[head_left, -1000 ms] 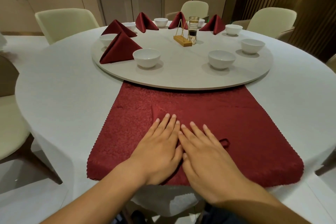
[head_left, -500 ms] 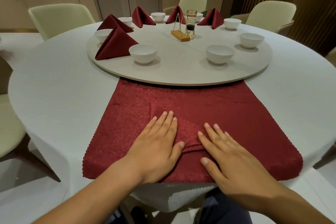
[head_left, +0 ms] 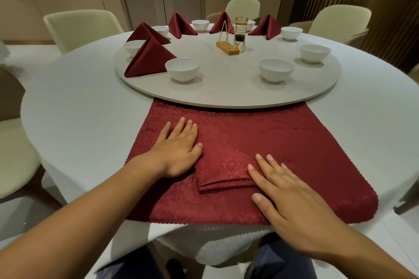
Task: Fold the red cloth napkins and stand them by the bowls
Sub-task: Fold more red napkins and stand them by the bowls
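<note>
**Laying both hands flat at a folded napkin**

The napkin [head_left: 223, 166] lies folded in layers on a red runner [head_left: 313, 142] at the near edge of the table, between the hands. The left hand [head_left: 179, 149] lies flat with straight fingers on the runner, its thumb touching the napkin's left edge. The right hand [head_left: 292, 199] is flat too, with its fingertips on the napkin's right corner. On the turntable [head_left: 226, 95], five tents [head_left: 149, 59] stand beside bowls [head_left: 182, 69].

A round turntable [head_left: 226, 84] sits on the white tablecloth [head_left: 79, 108]. Near the turntable's far middle stand a wooden holder [head_left: 227, 48] and a glass jar [head_left: 240, 29]. Cream chairs [head_left: 77, 27] stand round the tablecloth's far edge.
</note>
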Demonstrator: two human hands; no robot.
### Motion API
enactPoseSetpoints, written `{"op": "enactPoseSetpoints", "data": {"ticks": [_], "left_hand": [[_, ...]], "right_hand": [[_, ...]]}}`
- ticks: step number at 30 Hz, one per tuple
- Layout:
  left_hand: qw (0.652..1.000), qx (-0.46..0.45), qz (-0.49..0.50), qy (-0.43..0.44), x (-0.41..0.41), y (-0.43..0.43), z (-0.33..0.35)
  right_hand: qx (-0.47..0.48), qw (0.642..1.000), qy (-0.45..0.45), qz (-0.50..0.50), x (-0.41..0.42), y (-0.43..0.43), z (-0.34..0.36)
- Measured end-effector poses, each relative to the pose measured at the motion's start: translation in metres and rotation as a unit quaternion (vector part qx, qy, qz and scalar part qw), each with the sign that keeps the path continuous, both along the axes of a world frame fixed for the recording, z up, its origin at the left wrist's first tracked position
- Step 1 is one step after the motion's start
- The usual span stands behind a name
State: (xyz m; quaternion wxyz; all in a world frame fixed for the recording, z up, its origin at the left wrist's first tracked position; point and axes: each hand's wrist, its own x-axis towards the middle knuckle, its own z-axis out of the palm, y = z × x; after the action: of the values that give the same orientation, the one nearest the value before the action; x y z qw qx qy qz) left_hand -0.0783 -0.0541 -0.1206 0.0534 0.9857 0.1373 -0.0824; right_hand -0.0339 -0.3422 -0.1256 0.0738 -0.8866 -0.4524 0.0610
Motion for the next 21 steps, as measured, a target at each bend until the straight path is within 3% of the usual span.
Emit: {"op": "enactPoseSetpoints", "data": {"ticks": [2,4,7,9,12,15,19,21], "left_hand": [[0.999,0.035,-0.003,-0.024,-0.002,-0.002,0.000],[0.990,0.073,-0.027,-0.119,-0.007,-0.009,0.002],[0.961,0.014,-0.144,-0.234,-0.023,-0.032,0.008],[0.966,-0.024,-0.187,-0.176,-0.037,-0.051,0.006],[0.981,-0.008,-0.177,-0.085,-0.051,-0.062,-0.005],[0.983,-0.017,-0.171,-0.072,-0.051,-0.059,-0.010],[0.982,-0.025,-0.175,-0.071,-0.051,-0.058,-0.012],[0.981,-0.040,-0.174,-0.075,-0.051,-0.057,-0.013]], "right_hand": [[0.004,1.000,0.003,0.002,0.000,-0.001,0.001],[0.005,1.000,0.009,0.002,0.000,-0.001,0.002],[-0.001,1.000,0.008,0.004,0.000,0.000,0.002],[-0.011,1.000,0.004,0.004,0.000,0.001,0.002],[-0.007,1.000,0.003,0.013,0.000,0.000,0.003],[0.065,0.997,0.035,0.023,0.008,-0.002,0.003],[0.203,0.979,-0.013,0.003,0.041,-0.011,0.008],[0.210,0.976,0.048,-0.012,0.051,-0.013,0.014]]}}
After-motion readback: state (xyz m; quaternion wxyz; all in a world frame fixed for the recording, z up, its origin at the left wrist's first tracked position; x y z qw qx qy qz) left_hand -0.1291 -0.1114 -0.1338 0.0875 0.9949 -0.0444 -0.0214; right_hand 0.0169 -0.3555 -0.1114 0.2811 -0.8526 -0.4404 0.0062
